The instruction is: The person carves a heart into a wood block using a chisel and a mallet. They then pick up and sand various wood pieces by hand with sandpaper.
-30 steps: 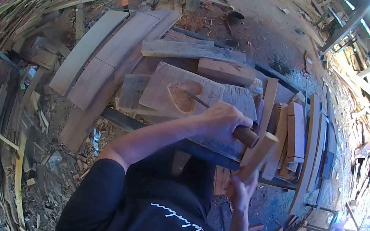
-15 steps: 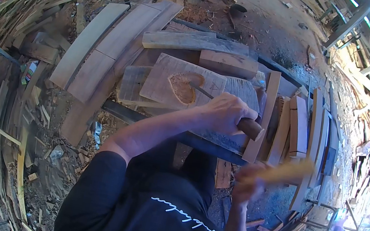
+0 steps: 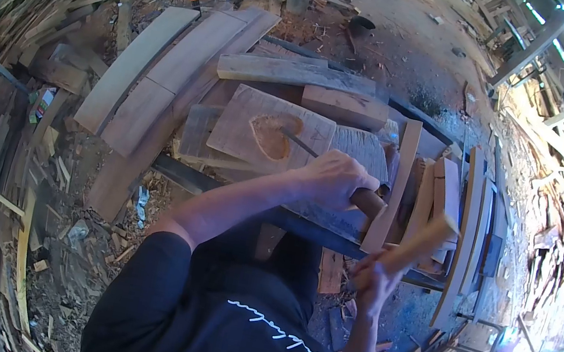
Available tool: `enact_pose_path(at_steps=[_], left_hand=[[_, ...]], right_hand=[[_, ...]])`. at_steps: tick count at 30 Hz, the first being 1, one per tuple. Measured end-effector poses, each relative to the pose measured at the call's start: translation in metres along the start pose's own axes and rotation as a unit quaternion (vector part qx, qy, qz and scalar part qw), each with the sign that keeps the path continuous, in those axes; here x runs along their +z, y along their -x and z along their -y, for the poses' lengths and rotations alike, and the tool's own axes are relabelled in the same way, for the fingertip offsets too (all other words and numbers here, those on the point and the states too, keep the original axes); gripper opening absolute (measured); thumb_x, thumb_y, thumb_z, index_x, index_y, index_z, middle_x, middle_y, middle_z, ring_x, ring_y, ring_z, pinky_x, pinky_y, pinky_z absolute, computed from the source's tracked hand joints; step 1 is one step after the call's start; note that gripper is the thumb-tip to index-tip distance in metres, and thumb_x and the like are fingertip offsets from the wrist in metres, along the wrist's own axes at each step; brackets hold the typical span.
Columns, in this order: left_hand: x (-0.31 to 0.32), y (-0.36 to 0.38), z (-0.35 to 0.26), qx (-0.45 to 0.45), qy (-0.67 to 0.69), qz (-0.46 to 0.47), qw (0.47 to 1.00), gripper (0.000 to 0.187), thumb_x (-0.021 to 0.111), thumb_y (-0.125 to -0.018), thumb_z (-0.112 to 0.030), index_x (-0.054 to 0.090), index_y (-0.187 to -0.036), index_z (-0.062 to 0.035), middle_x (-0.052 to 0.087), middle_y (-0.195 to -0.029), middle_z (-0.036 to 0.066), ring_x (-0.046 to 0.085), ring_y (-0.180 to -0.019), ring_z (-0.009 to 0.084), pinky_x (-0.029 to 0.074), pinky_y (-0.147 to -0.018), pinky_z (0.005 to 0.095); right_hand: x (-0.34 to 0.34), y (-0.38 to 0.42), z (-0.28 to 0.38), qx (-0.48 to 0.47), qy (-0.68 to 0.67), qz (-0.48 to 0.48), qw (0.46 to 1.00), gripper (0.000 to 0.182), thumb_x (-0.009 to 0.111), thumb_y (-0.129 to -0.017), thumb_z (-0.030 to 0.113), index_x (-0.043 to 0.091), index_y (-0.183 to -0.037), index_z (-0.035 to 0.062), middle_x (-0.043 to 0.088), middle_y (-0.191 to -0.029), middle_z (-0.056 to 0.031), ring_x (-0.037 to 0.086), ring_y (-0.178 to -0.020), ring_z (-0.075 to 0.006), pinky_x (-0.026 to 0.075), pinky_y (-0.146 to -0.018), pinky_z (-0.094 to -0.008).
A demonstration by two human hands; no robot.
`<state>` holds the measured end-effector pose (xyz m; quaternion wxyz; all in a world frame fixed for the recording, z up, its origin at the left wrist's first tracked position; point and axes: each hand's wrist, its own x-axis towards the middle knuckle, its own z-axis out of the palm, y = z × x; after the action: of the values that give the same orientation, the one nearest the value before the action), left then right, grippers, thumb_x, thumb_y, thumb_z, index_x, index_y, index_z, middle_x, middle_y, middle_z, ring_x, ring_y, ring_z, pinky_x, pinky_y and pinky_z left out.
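Observation:
My left hand (image 3: 334,177) is wrapped around a chisel (image 3: 369,203), its wooden handle sticking out below the fist and its thin metal blade slanting up to the left. The blade's tip rests in a heart-shaped hollow (image 3: 268,133) carved into a pale wooden board (image 3: 230,135). To the right, my right hand (image 3: 373,281) grips a thick wooden club (image 3: 422,244), slightly blurred. The club's upper end points up and right, apart from the chisel handle. Beneath the carved board lies a weathered plank (image 3: 364,149).
Loose timber blocks (image 3: 345,106) lie behind the board, and upright-lying strips (image 3: 465,238) line the bench's right side. Long curved planks (image 3: 170,81) lean at the left. Scrap wood (image 3: 2,179) and shavings cover the ground. A dark bowl-like container (image 3: 361,26) sits beyond the bench.
The club has swung left and its upper end has tilted upward, closer to the chisel handle. My left hand keeps the chisel in the hollow. The whole view has shifted slightly.

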<state>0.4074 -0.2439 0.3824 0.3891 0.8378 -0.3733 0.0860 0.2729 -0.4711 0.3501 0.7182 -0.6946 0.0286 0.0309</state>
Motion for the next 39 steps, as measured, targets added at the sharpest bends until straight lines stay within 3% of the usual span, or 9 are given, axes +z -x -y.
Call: enact_pose_path(at_steps=[7,8,10,13,16,24,36,38,39], left_hand=[[0.011,0.000,-0.004,-0.002,-0.040,0.005,0.999,0.019,0.074,-0.069,-0.019,0.063,-0.083,-0.0126,0.066,-0.074,0.010,0.068,-0.074,0.0317,0.051,-0.066,0.0451],[0.011,0.000,-0.005,-0.007,-0.044,0.001,0.999,0.019,0.074,-0.070,-0.019,0.063,-0.084,-0.0130,0.066,-0.074,0.010,0.068,-0.074,0.0318,0.051,-0.066,0.0452],[0.006,-0.003,-0.006,-0.018,-0.036,0.006,0.999,0.019,0.074,-0.070,-0.020,0.063,-0.083,-0.0132,0.066,-0.074,0.010,0.068,-0.074,0.0317,0.051,-0.066,0.0450],[0.005,-0.002,0.002,-0.021,-0.031,0.013,0.999,0.018,0.075,-0.070,-0.021,0.063,-0.082,-0.0135,0.066,-0.074,0.009,0.068,-0.074,0.0314,0.051,-0.065,0.0444],[0.003,0.006,0.001,-0.025,-0.029,0.023,0.999,0.018,0.075,-0.071,-0.022,0.062,-0.081,-0.0133,0.067,-0.075,0.009,0.068,-0.074,0.0309,0.051,-0.065,0.0436],[0.011,0.009,-0.030,0.043,0.014,0.021,0.999,0.022,0.076,-0.070,-0.022,0.065,-0.087,-0.0126,0.068,-0.079,0.009,0.069,-0.074,0.0297,0.052,-0.065,0.0423],[0.011,-0.011,-0.011,-0.019,-0.028,-0.024,0.999,0.027,0.075,-0.068,-0.020,0.068,-0.093,-0.0138,0.068,-0.081,0.011,0.068,-0.075,0.0331,0.052,-0.067,0.0450],[0.009,-0.014,-0.013,-0.031,-0.011,-0.061,0.998,0.023,0.074,-0.069,-0.021,0.067,-0.090,-0.0140,0.068,-0.078,0.011,0.068,-0.075,0.0342,0.051,-0.067,0.0460],[0.009,-0.016,-0.012,-0.030,-0.013,-0.060,0.998,0.023,0.074,-0.069,-0.021,0.067,-0.090,-0.0140,0.068,-0.078,0.011,0.068,-0.075,0.0342,0.051,-0.067,0.0460]], right_hand=[[-0.003,0.003,0.014,-0.243,-0.234,-0.072,0.939,0.060,0.066,-0.088,0.037,0.040,-0.129,0.0029,0.055,-0.086,-0.0098,0.060,-0.069,-0.0182,0.051,-0.057,-0.0291],[0.001,0.005,0.003,-0.243,-0.234,-0.071,0.939,0.060,0.066,-0.088,0.037,0.040,-0.129,0.0029,0.055,-0.086,-0.0098,0.060,-0.069,-0.0182,0.051,-0.057,-0.0291],[0.005,0.005,-0.030,-0.032,-0.172,-0.072,0.982,0.064,0.069,-0.084,0.038,0.040,-0.128,0.0012,0.055,-0.086,-0.0097,0.060,-0.068,-0.0184,0.051,-0.058,-0.0285],[0.001,0.000,-0.037,-0.023,0.069,0.002,0.997,0.044,0.065,-0.087,0.031,0.047,-0.118,0.0043,0.052,-0.083,-0.0064,0.053,-0.062,-0.0151,0.044,-0.050,-0.0246],[0.016,-0.003,0.020,-0.182,-0.194,-0.056,0.962,0.056,0.068,-0.085,0.035,0.043,-0.123,0.0031,0.054,-0.082,-0.0078,0.056,-0.060,-0.0157,0.045,-0.047,-0.0262],[0.012,0.005,0.012,-0.108,-0.064,-0.026,0.992,0.053,0.063,-0.086,0.033,0.042,-0.122,0.0012,0.058,-0.087,-0.0125,0.057,-0.061,-0.0153,0.048,-0.053,-0.0264],[-0.017,-0.010,0.029,-0.316,-0.222,-0.117,0.915,0.060,0.057,-0.095,0.039,0.035,-0.136,0.0012,0.052,-0.088,-0.0075,0.052,-0.064,-0.0135,0.046,-0.056,-0.0272],[-0.007,-0.013,0.005,-0.282,-0.279,-0.136,0.908,0.059,0.057,-0.094,0.039,0.036,-0.135,0.0027,0.052,-0.090,-0.0067,0.053,-0.065,-0.0133,0.048,-0.056,-0.0290],[-0.004,-0.016,-0.002,-0.161,-0.080,-0.038,0.983,0.058,0.058,-0.093,0.038,0.037,-0.134,0.0034,0.052,-0.091,-0.0068,0.053,-0.066,-0.0135,0.048,-0.057,-0.0295]])
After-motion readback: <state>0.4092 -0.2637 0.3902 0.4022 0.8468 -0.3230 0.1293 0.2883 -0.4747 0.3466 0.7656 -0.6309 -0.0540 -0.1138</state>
